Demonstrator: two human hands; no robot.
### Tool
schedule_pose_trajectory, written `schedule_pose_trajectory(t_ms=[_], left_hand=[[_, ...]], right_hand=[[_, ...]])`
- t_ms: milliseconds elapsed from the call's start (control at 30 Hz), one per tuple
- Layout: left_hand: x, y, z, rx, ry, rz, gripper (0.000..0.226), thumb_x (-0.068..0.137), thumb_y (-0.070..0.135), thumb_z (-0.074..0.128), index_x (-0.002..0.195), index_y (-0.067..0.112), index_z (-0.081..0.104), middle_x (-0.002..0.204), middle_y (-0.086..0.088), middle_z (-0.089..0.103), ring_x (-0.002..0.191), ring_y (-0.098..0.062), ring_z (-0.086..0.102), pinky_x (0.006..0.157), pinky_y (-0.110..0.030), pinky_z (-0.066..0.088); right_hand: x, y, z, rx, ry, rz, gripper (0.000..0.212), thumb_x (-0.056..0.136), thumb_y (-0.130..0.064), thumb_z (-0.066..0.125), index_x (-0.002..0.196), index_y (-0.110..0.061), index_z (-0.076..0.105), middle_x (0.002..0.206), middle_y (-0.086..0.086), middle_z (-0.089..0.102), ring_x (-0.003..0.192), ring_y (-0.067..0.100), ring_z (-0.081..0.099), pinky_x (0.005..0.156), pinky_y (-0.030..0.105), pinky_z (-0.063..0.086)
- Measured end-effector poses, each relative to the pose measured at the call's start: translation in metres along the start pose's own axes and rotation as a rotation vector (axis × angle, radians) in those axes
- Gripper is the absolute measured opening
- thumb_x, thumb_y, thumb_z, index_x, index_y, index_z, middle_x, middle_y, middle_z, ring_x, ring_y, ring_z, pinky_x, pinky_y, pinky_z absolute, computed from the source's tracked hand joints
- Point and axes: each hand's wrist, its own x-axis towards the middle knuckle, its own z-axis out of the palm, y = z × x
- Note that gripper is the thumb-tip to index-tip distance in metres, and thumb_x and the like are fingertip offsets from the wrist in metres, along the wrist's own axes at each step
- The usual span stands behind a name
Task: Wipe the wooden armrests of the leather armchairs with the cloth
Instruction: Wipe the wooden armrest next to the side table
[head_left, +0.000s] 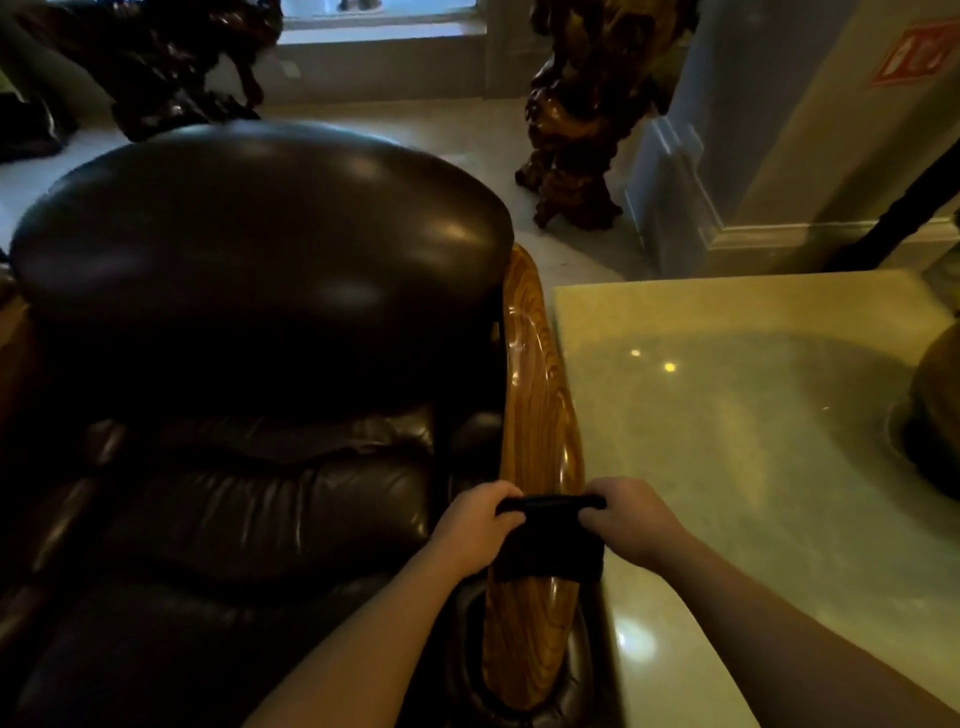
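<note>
A dark brown leather armchair (249, 322) fills the left and centre of the head view. Its glossy wooden armrest (535, 395) runs along the chair's right side, from the backrest down toward me. A dark cloth (550, 545) lies draped across the near part of that armrest. My left hand (475, 525) grips the cloth's left end on the seat side. My right hand (631, 519) grips its right end on the outer side. The cloth is stretched between both hands over the wood.
A pale stone side table (753, 467) stands tight against the armrest's right side, with a dark round object (935, 415) at its right edge. Carved dark wooden sculptures (587, 119) stand on the floor behind the chair, and a wall corner (727, 171) is at back right.
</note>
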Motion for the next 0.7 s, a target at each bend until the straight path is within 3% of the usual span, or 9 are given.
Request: schedule_pose_trajectory(t_ms=[133,267,367,567,700], left_hand=[[0.042,-0.017,0.011,0.031,0.103,0.010,0.018,0.091,0.028,0.058,0.108,0.032,0.060,0.103,0.012,0.060,0.086,0.000,0.055,0.065,-0.014,0.043],[0.086,-0.029,0.019,0.021,0.255,-0.019,0.022,0.093,0.026,0.055,0.114,0.025,0.059,0.107,0.008,0.059,0.091,-0.006,0.055,0.076,-0.025,0.050],[0.116,-0.036,0.024,0.068,0.350,0.023,0.025,0.093,0.027,0.055,0.117,0.022,0.058,0.108,0.006,0.058,0.094,-0.009,0.054,0.080,-0.027,0.048],[0.159,-0.051,0.026,0.061,0.482,0.054,0.020,0.090,0.028,0.058,0.110,0.024,0.060,0.097,0.014,0.050,0.089,-0.006,0.054,0.076,-0.023,0.046],[0.162,-0.056,0.034,0.015,0.548,0.079,0.025,0.092,0.030,0.056,0.116,0.026,0.057,0.102,0.016,0.048,0.095,-0.003,0.053,0.082,-0.025,0.049]], right_hand=[[0.037,0.020,0.013,0.070,0.019,0.024,0.016,0.080,-0.016,0.063,0.094,-0.017,0.071,0.088,0.006,0.068,0.081,0.022,0.062,0.061,0.026,0.036],[0.077,0.031,0.018,0.138,0.104,0.045,0.015,0.082,-0.016,0.064,0.095,-0.018,0.072,0.081,-0.002,0.065,0.070,0.011,0.055,0.052,0.015,0.033],[0.109,0.034,0.017,0.109,0.158,0.025,0.015,0.083,-0.017,0.064,0.095,-0.017,0.072,0.083,0.000,0.065,0.074,0.016,0.057,0.059,0.027,0.037],[0.153,0.042,0.028,0.127,0.280,0.045,0.021,0.084,-0.020,0.063,0.104,-0.018,0.071,0.097,0.003,0.071,0.088,0.022,0.064,0.073,0.031,0.048],[0.157,0.046,0.043,0.210,0.384,0.048,0.022,0.087,-0.021,0.062,0.107,-0.020,0.070,0.100,0.000,0.071,0.091,0.019,0.064,0.075,0.028,0.046]])
